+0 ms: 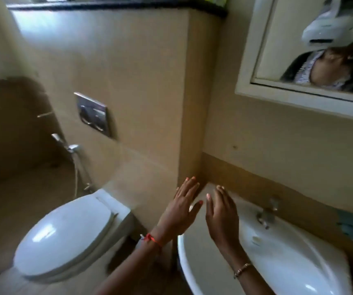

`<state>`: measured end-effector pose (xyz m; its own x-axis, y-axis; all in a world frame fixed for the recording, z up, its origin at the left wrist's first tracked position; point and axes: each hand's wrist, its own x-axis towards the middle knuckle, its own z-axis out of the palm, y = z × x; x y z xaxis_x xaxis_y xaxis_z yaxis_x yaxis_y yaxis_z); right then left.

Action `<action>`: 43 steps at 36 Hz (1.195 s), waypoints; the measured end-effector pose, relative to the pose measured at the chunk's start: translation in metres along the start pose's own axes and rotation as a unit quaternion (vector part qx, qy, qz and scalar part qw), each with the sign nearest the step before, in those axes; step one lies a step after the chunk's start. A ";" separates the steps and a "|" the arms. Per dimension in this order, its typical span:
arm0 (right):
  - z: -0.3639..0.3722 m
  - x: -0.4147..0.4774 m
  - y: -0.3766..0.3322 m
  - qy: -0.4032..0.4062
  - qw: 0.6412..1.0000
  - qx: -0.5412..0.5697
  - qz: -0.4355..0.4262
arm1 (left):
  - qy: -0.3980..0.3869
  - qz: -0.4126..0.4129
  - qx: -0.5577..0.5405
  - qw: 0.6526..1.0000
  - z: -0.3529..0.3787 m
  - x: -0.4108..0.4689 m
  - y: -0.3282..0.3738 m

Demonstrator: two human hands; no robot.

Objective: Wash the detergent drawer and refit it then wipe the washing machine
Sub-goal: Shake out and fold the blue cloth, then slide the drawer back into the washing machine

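Beige glazed tiles are covering the walls, smooth and faintly shining, with a darker tan band running behind the sink [288,258].

Head view, motion-blurred:
- Left hand [184,207] is hovering by the wall corner, fingers straight and spread, holding nothing. A red thread [152,239] is circling its wrist.
- Right hand [222,216] is hanging over the basin's left rim, fingers released and empty. A beaded bracelet [242,269] is sitting on its wrist.
- Sink is showing as white glossy ceramic, oval, with a metal tap [267,213] standing at its back edge.
- Toilet [64,237] is sitting to the left, its rounded white lid closed, under a chrome flush plate [93,113].
- Mirror [312,39] is hanging in a white frame at upper right.
- Detergent drawer and washing machine: cannot tell where they are lying.
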<state>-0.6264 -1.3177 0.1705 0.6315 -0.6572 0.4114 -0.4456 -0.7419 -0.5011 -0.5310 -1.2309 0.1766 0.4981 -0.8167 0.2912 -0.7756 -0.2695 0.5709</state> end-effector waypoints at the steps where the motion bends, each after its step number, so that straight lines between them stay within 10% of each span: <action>1: 0.014 -0.006 -0.023 -0.014 1.000 0.017 -0.019 | 0.016 -0.018 0.009 1.000 -0.021 -0.017 -0.014; 22: 0.205 -0.243 -0.482 -0.137 0.894 0.174 -0.390 | 0.235 -0.393 0.269 0.847 -0.330 -0.443 -0.239; 43: 0.386 -0.285 -0.749 -0.192 0.804 0.168 -0.537 | 0.295 -0.539 0.256 0.746 -0.503 -0.567 -0.431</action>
<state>-0.2280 -0.5235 0.1343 0.7163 0.4753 0.5110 0.6429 -0.7342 -0.2183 -0.2838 -0.3951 0.1519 0.9065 0.3415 0.2481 0.2281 -0.8909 0.3928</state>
